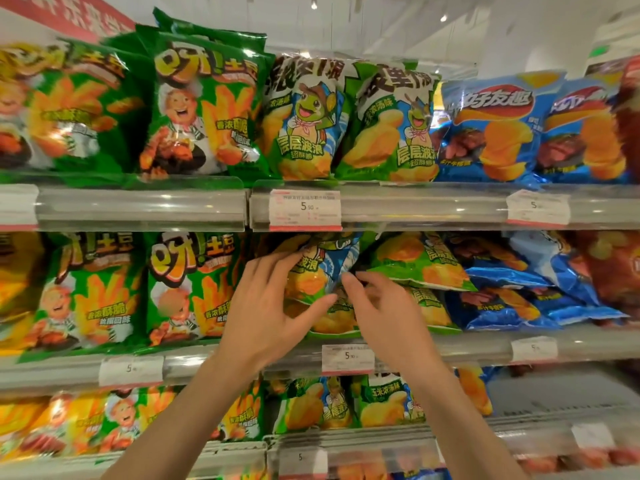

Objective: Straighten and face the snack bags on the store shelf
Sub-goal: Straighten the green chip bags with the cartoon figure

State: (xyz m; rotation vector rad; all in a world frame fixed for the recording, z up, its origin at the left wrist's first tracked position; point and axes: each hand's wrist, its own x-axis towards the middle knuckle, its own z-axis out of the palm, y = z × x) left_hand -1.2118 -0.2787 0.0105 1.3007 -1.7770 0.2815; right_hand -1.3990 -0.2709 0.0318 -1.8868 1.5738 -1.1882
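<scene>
Now the left hand [266, 306] lies with spread fingers on the front of a green and blue chip bag [313, 271], which stands on the middle shelf [478, 344], under the price tag of the top shelf. The fingers are almost straight and the thumb reaches to the lower part of the bag, so the hand presses and steadies it more than it grips. The right hand [377, 306] is just beside, with curled fingers at the right edge of the same bag; it seems to pinch the edge, probably to turn the bag so its front looks outward.

To the right of this hand another green bag [415, 263] lies tilted on its side on top of other bags, and further right the blue bags [512, 292] are fallen in a heap toward the right end of the shelf. These still need to be stood up. To the left, the green fry bags [187, 289] stand upright and face forward at the front edge. On the top shelf [138, 206] all bags stand in order, so I judge the work is only partly done on the middle shelf.
</scene>
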